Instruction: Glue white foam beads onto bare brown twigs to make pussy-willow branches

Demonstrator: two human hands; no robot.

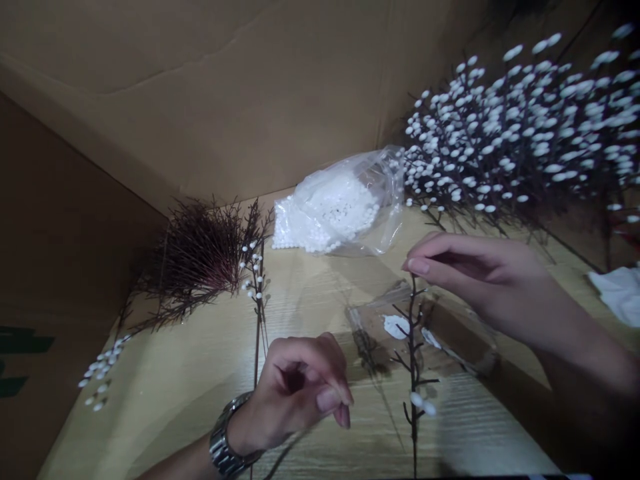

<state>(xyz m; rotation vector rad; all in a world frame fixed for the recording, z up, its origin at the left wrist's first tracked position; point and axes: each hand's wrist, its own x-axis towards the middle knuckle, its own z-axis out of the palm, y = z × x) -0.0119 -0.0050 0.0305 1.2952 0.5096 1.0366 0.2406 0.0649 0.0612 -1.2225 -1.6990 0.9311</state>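
Observation:
A brown artificial twig [413, 347] with short side stems stands nearly upright in front of me. Two white oval beads [423, 403] sit low on it; its other visible stems look bare. My right hand [480, 277] pinches the top end of this twig between thumb and fingers. To the left of the twig, apart from it, is my left hand [305, 387], wearing a metal wristwatch [227, 440]. Its fingertips are pressed together, and whatever may be between them is hidden. Behind the twig lies a cardboard piece [373, 317] with a white paste blob [396, 327].
An open clear plastic bag [340, 207] of white beads lies at the back. Bare brown twigs [200, 253] are heaped at left, with beaded sprigs [257, 273] alongside. Many white-beaded branches [520, 133] fill the back right. Cardboard walls [250, 100] enclose the wooden table [170, 373]. White tissue [617, 293] lies far right.

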